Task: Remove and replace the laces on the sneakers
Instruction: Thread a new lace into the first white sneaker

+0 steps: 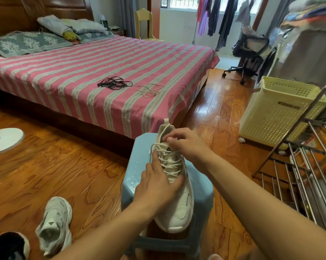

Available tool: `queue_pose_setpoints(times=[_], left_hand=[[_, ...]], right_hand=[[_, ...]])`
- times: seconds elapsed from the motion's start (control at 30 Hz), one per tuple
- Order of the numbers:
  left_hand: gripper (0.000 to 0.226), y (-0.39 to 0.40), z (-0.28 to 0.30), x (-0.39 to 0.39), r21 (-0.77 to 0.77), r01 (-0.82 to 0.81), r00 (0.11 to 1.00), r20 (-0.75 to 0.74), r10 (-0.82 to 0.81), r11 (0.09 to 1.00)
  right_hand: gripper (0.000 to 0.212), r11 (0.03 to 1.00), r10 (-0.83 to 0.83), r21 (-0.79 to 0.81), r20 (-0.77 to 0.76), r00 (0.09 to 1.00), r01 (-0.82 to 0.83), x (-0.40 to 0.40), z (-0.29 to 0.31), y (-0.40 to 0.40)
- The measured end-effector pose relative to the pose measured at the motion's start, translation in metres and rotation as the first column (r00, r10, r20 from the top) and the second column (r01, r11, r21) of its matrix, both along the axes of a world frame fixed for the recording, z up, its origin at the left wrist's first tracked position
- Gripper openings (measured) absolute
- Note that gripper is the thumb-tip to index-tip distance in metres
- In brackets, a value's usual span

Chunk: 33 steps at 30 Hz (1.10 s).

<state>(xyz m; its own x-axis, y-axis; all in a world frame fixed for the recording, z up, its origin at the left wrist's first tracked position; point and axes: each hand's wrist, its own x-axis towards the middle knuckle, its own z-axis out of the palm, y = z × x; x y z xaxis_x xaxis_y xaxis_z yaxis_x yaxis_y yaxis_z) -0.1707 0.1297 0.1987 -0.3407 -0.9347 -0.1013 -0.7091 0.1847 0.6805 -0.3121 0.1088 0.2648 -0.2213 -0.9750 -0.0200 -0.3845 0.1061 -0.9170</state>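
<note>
Two hands working one white sneaker [179, 196] lying toe-toward-wearer on blue stool [137, 177]: right hand [184, 143] is pinching lace [169, 158] at far collar; left hand [156, 182] is pressing, fingers straight, nearer midfoot.

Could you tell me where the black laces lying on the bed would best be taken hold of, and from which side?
Probably from above, at the middle of the black laces, where the strands bunch together. They lie flat in a loose tangle on the striped bed, so pinching the thick centre should lift most loops together. The white laces beside them lie apart, so they shouldn't snag.
</note>
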Motion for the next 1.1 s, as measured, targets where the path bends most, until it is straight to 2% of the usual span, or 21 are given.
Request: queue_pose_setpoints(times=[0.07,0.1,0.17,0.2,0.27,0.33,0.37,0.43,0.5,0.57,0.63,0.7,0.8,0.87,0.93,1.03,1.1], left_hand=[[0.1,-0.003,-0.001,0.002,0.057,-0.003,0.999,-0.054,0.006,0.998],[0.088,-0.007,0.0,0.004,0.074,-0.022,0.987,-0.157,0.034,0.997],[0.064,-0.017,0.0,0.008,0.112,-0.061,0.926,-0.364,0.098,0.992],[0.059,-0.022,0.0,0.009,0.09,-0.054,0.901,-0.424,0.088,0.994],[0.054,-0.027,0.005,0.011,-0.008,-0.035,0.907,-0.419,0.029,0.999],[0.051,-0.028,0.011,0.012,-0.019,-0.046,0.915,-0.402,0.034,0.999],[0.052,-0.03,0.012,0.012,0.019,-0.036,0.906,-0.421,0.041,0.999],[0.058,-0.038,0.015,0.014,0.173,0.024,0.902,-0.429,0.054,0.985],[0.055,-0.054,0.021,0.013,0.249,0.042,0.896,-0.439,0.074,0.967],[0.019,-0.068,0.029,0.01,0.23,0.07,0.856,-0.513,0.06,0.971],[0.013,-0.076,0.035,0.004,0.23,0.084,0.823,-0.564,0.062,0.97],[0.011,-0.079,0.038,0.002,0.178,0.085,0.819,-0.573,0.033,0.98],[0.013,-0.086,0.045,0.004,-0.041,-0.064,0.868,-0.495,0.036,0.997],[0.015,-0.086,0.051,0.007,-0.032,-0.063,0.85,-0.526,0.037,0.998],[0.017,-0.083,0.055,0.006,0.041,0.006,0.835,-0.55,0.017,0.999],[0.018,-0.083,0.055,-0.001,-0.02,0.069,0.885,-0.461,-0.07,0.997],[0.02,-0.083,0.054,-0.007,-0.057,0.026,0.918,-0.393,-0.047,0.998]], right_hand=[[0.037,1.0,-0.006,0.013,0.004,1.0,0.006,-0.004,-0.008,0.015],[0.043,0.998,-0.009,0.063,0.006,1.0,0.009,-0.007,-0.014,0.023],[0.031,0.995,-0.01,0.098,-0.064,0.998,0.016,-0.008,-0.028,0.034],[0.023,0.996,-0.037,0.068,-0.18,0.983,0.05,-0.007,-0.034,0.036],[0.022,0.996,-0.071,0.016,-0.407,0.911,0.085,-0.004,-0.037,0.033],[0.025,0.995,-0.062,0.041,-0.516,0.854,0.096,-0.003,-0.035,0.031],[0.025,0.993,-0.032,0.082,-0.505,0.862,0.085,-0.005,-0.032,0.03],[0.017,0.991,-0.001,0.125,-0.35,0.937,0.047,-0.015,-0.027,0.03],[0.03,0.999,-0.003,0.045,-0.308,0.951,0.018,-0.022,-0.016,0.028],[0.035,0.999,-0.014,-0.038,-0.467,0.884,-0.004,-0.023,-0.008,0.016],[0.025,0.998,0.019,-0.038,-0.591,0.806,-0.052,-0.016,-0.004,0.002],[0.017,0.997,0.034,-0.037,-0.637,0.77,-0.074,-0.009,-0.007,-0.008],[0.012,0.987,-0.09,-0.163,-0.62,0.78,-0.016,-0.01,-0.009,-0.01],[0.013,0.964,-0.194,-0.258,-0.498,0.845,0.069,-0.014,-0.005,-0.009],[0.006,0.935,-0.211,-0.343,-0.327,0.921,0.092,-0.016,0.0,-0.007],[0.003,0.905,-0.146,-0.426,-0.27,0.952,0.018,-0.006,0.004,-0.005],[0.005,0.903,-0.156,-0.427,-0.224,0.962,0.047,0.0,0.006,-0.009]])
